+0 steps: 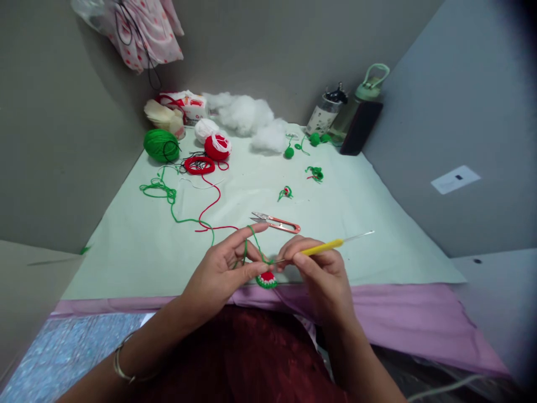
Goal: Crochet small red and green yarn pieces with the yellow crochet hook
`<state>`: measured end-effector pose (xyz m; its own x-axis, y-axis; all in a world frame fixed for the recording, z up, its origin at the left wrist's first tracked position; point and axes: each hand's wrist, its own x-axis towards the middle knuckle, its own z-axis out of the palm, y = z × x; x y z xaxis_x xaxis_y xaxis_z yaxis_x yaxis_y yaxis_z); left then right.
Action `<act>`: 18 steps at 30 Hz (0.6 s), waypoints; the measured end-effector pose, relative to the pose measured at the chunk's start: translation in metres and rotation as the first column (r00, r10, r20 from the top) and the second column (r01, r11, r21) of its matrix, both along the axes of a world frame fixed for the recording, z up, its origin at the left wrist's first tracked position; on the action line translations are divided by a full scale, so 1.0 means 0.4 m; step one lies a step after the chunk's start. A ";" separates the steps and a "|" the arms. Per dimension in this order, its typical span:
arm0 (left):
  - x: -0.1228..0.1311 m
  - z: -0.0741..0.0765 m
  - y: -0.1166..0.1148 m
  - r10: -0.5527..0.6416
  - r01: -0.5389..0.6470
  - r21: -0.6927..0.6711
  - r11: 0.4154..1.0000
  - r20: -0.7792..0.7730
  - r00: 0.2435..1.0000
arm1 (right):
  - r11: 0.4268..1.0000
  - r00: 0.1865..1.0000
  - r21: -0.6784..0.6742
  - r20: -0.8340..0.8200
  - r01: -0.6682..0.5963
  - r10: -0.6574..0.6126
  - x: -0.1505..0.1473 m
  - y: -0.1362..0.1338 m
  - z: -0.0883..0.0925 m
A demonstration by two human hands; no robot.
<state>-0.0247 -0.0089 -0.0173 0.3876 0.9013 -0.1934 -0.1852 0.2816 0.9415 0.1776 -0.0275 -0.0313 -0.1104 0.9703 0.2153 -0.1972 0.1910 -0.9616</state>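
My left hand pinches a small crocheted piece, red in the middle with a white band and a green edge. Green yarn loops over its raised index finger and runs down to the piece. My right hand grips a crochet hook by its yellow handle. One thin metal end of the hook meets the green yarn at the top of the piece; the other points away to the right. Just beyond my hands lie thread snips with orange handles.
Green yarn ball, red-and-white ball and red yarn coil sit at the back left. White stuffing lies along the back wall. Small crocheted bits are on the right, before a bottle and dark phone.
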 end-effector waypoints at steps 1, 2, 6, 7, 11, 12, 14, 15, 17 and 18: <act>0.002 0.003 0.001 0.003 -0.003 -0.019 1.000 0.014 1.000 | 1.000 0.998 -0.014 -0.067 0.007 -0.008 -0.006 0.001 -0.006; 0.005 0.006 0.003 0.010 -0.009 -0.040 0.999 0.026 1.000 | 0.999 0.993 -0.016 -0.114 0.029 -0.030 -0.013 0.000 -0.011; 0.016 0.019 0.007 0.074 -0.071 -0.068 0.995 0.041 0.996 | 0.992 0.978 0.018 -0.169 0.124 -0.119 -0.045 -0.010 -0.015; 0.018 0.023 0.007 0.090 -0.086 -0.072 0.994 0.044 0.995 | 0.991 0.977 0.022 -0.170 0.134 -0.129 -0.050 -0.011 -0.014; 0.021 0.032 0.005 0.106 -0.096 -0.113 0.989 0.084 0.991 | 0.991 0.962 -0.062 -0.240 0.117 -0.129 -0.060 -0.008 -0.007; 0.021 0.033 0.004 0.104 -0.093 -0.117 0.989 0.091 0.990 | 0.989 0.954 -0.103 -0.269 0.108 -0.133 -0.061 -0.007 -0.005; 0.020 0.031 0.003 0.094 -0.083 -0.111 0.990 0.102 0.990 | 0.980 0.939 -0.176 -0.314 0.090 -0.143 -0.062 -0.005 -0.001; 0.020 0.029 0.003 0.086 -0.075 -0.107 0.991 0.105 0.991 | 0.976 0.934 -0.200 -0.327 0.080 -0.144 -0.062 -0.004 0.001; 0.018 0.025 0.002 0.074 -0.063 -0.105 0.993 0.109 0.991 | 0.974 0.931 -0.219 -0.339 0.065 -0.138 -0.063 -0.003 0.002; 0.018 0.023 0.002 0.075 -0.064 -0.105 0.992 0.109 0.991 | 0.974 0.931 -0.216 -0.337 0.067 -0.139 -0.064 -0.003 0.001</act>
<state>-0.0174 -0.0081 -0.0080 0.3491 0.9048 -0.2437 -0.3108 0.3572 0.8808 0.1521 -0.0287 -0.0308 0.0392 0.9989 0.0248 -0.5155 0.0415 -0.8559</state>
